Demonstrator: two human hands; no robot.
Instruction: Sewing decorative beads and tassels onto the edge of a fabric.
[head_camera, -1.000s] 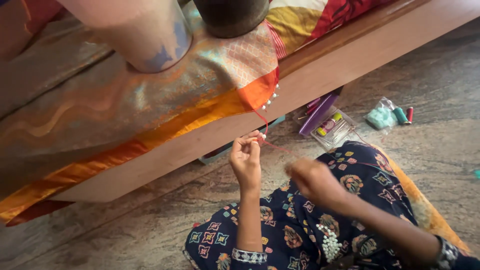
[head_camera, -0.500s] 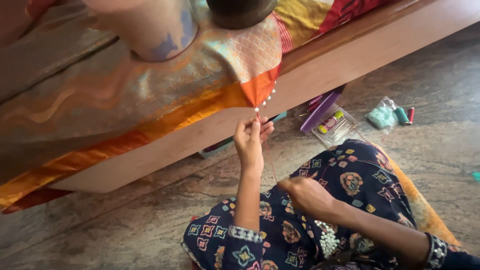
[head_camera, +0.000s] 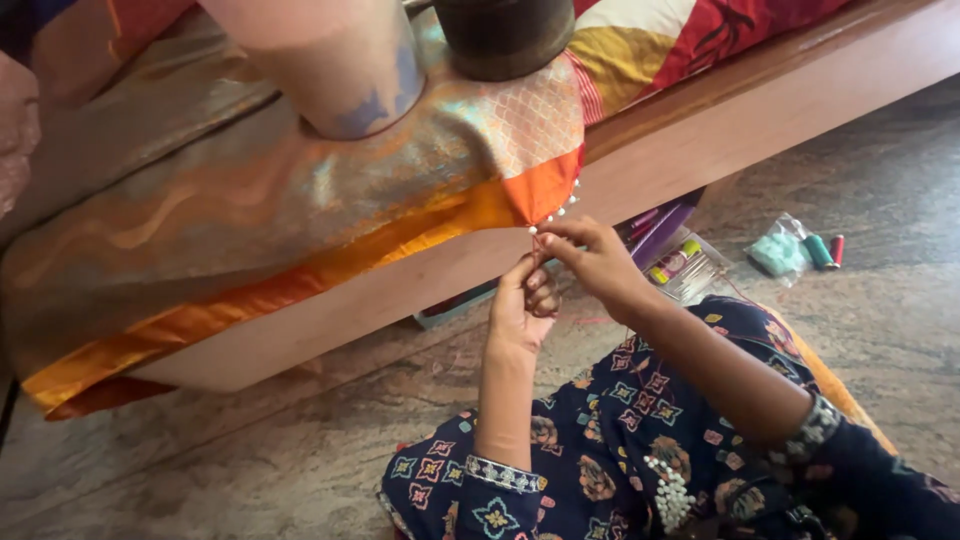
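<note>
Two hands meet at the beaded corner of an orange-edged cloth hanging over a wooden bed frame.

The cloth (head_camera: 300, 200), shimmery gold-green with an orange border, drapes over the bed frame (head_camera: 760, 120); its corner (head_camera: 545, 190) points down and to the right, and the border's long axis runs from that corner down-left along the frame. A short row of white beads (head_camera: 560, 212) edges the corner. The left hand (head_camera: 520, 305), just below the corner, has its fingers curled in a near-closed pinch, apparently on a fine thread; the thread itself is too thin to make out. The right hand (head_camera: 595, 258), beside the corner, pinches the beaded edge with fingertips together. The fabric looks light, soft and slippery, the beadwork delicate, so the edge beside the beads seems the safest hold. Two pots weigh the cloth down above the corner.
</note>
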